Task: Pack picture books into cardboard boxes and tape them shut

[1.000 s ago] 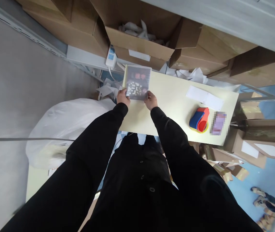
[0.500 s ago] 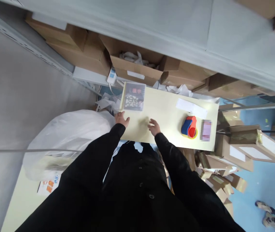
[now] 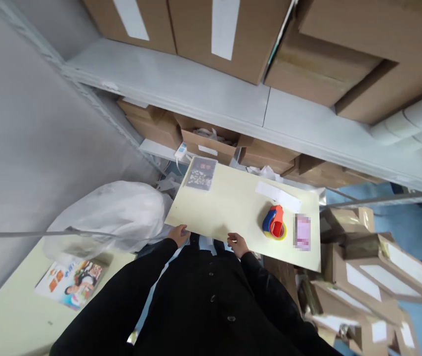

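Note:
My left hand (image 3: 178, 235) is at the near left edge of a pale yellow table (image 3: 229, 198), thumb apart from the fingers, with nothing visible in it. Over the near edge, further right, my right hand (image 3: 236, 244) has loosely bent fingers and appears to hold nothing. A flat dark item in clear wrapping (image 3: 201, 174) lies at the table's far left corner. To the right of my right hand sits a red and blue tape dispenser (image 3: 275, 225) with yellow tape. Beside it is a blurred-out pinkish item (image 3: 302, 232). Behind them lies a white paper strip (image 3: 277, 196).
Shelving (image 3: 196, 81) with cardboard boxes runs along the far side. A large white plastic bag (image 3: 112, 212) bulges at left, above another table with a printed magazine or box (image 3: 72, 282). Several taped cartons (image 3: 377, 267) are stacked on the right.
The view has tilted up, showing more shelf. Both hands have drawn back towards my body, from over the table to its near edge. The table items appear unmoved.

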The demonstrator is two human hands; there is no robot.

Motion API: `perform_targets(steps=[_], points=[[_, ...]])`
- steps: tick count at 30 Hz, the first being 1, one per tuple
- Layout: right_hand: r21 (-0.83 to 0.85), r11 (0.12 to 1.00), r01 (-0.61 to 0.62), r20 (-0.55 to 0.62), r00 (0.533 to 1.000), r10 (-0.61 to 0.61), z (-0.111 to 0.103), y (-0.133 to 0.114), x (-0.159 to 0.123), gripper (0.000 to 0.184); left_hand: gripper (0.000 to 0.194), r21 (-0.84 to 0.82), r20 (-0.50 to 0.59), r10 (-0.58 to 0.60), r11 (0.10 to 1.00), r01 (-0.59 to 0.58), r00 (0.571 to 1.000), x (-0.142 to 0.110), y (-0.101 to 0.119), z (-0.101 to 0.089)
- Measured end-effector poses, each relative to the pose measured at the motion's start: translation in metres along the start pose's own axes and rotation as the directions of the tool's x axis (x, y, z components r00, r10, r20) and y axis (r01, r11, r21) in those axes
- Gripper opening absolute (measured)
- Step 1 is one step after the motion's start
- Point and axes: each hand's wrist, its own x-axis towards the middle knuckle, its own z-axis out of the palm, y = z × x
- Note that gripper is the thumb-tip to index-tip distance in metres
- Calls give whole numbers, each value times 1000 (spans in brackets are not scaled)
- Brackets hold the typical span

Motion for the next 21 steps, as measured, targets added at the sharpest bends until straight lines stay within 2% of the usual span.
perform_targets(steps=[3, 5, 8, 11, 16, 19, 21], points=[[-65, 995, 72, 139, 988, -62, -11, -7, 16, 24, 32, -81, -116, -59, 995, 50, 991, -24, -1, 11], [-120, 984, 129, 245, 965, -97, -14, -14, 28, 26, 34, -154, -188, -113, 984, 84, 976, -47, -7, 24], [-205, 952, 226, 395, 909, -131, -4, -28, 42, 29, 37, -274, -280, -225, 950, 147, 934, -89, -23, 50], [-275, 900, 338, 542, 828, -145, 27, -42, 44, 31, 40, -370, -358, -331, 909, 193, 873, -135, -44, 72], [-325, 788, 523, 758, 642, -113, 93, -50, 18, 31, 41, -505, -433, -513, 819, 272, 741, -206, -82, 100], [-337, 728, 597, 835, 546, -61, 129, -46, -2, 29, 41, -577, -436, -599, 759, 303, 671, -235, -102, 115], [-346, 693, 632, 866, 499, -23, 155, -41, -18, 26, 40, -616, -432, -639, 724, 309, 637, -245, -116, 123]])
